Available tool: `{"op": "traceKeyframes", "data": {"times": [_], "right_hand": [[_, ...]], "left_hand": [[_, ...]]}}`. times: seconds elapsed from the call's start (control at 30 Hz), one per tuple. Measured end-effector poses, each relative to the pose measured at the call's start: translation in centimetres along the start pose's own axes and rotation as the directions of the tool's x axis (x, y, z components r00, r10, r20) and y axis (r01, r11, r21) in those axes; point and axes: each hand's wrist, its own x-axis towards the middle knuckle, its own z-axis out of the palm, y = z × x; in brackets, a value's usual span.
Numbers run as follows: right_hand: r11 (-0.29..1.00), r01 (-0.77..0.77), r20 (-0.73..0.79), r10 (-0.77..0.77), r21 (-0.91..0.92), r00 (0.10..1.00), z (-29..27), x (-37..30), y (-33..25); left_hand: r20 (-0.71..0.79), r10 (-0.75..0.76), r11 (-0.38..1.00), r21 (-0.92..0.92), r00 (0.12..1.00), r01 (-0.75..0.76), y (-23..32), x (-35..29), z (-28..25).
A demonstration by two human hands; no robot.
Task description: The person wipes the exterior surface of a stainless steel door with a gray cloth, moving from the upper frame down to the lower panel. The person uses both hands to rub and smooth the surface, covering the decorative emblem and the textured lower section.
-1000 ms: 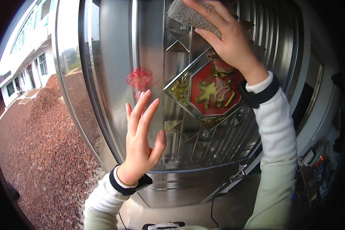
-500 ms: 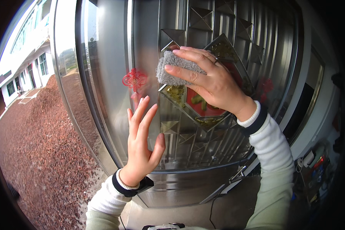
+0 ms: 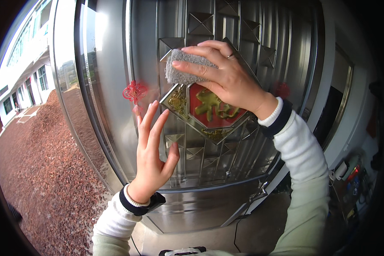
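My right hand (image 3: 230, 79) grips a fuzzy grey cloth (image 3: 181, 68) and presses it against the shiny metal door (image 3: 168, 21). The cloth lies at the upper left of a diamond-shaped ornament (image 3: 209, 106) with a red middle and gold relief. Part of that ornament is hidden behind the hand. My left hand (image 3: 151, 149) is open, its fingers stretched upward and spread, holding nothing. Its fingertips are just below a red knot decoration (image 3: 135, 91) on the door; whether they touch the metal I cannot tell.
Raised pyramid squares and ribs cover the door panel. A door handle (image 3: 260, 192) is at the lower right. On the left lies a heap of reddish-brown chips (image 3: 55, 170) before a white building (image 3: 27, 91). Assorted items (image 3: 354, 183) stand at the far right; a thin cable (image 3: 237, 230) runs along the floor.
The grey cloth and my right hand have shifted a little left and up, baring more of the red and gold ornament. The whole view has shifted slightly; my left hand stays open.
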Motion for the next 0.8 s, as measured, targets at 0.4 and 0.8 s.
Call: {"op": "traceKeyframes", "data": {"times": [0.4,0.8], "right_hand": [[0.973,-0.156,-0.245,0.111,-0.172,0.963,-7.4,1.8,8.2],[0.94,-0.175,-0.323,0.074,-0.294,0.943,-8.7,-2.0,10.1]], "left_hand": [[-0.031,-0.002,1.0,0.028,1.0,0.003,1.3,-0.1,2.1],[-0.082,-0.094,0.996,-0.002,0.992,0.094,2.6,-2.3,4.0]]}}
